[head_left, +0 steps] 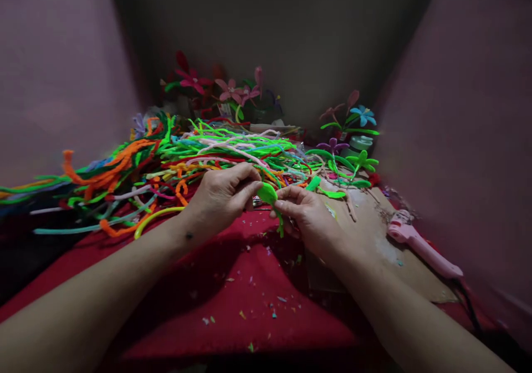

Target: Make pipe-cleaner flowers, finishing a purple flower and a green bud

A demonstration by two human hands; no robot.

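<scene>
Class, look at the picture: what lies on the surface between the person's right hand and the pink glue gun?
In the head view, only a brown cardboard sheet lies between the right hand and the pink glue gun.

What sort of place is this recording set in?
Likely a home craft corner: a heap of pipe cleaners on a red cloth, finished flowers behind, a pink glue gun at right.

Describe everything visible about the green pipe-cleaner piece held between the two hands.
The green pipe-cleaner leaf is bright lime, fuzzy, bent into a small pointed loop, with a thin stem hanging down to about. The left hand pinches its left edge with fingertips; the right hand grips its lower right part and stem. It is held above the red cloth, apart from the pile of pipe cleaners behind.
</scene>
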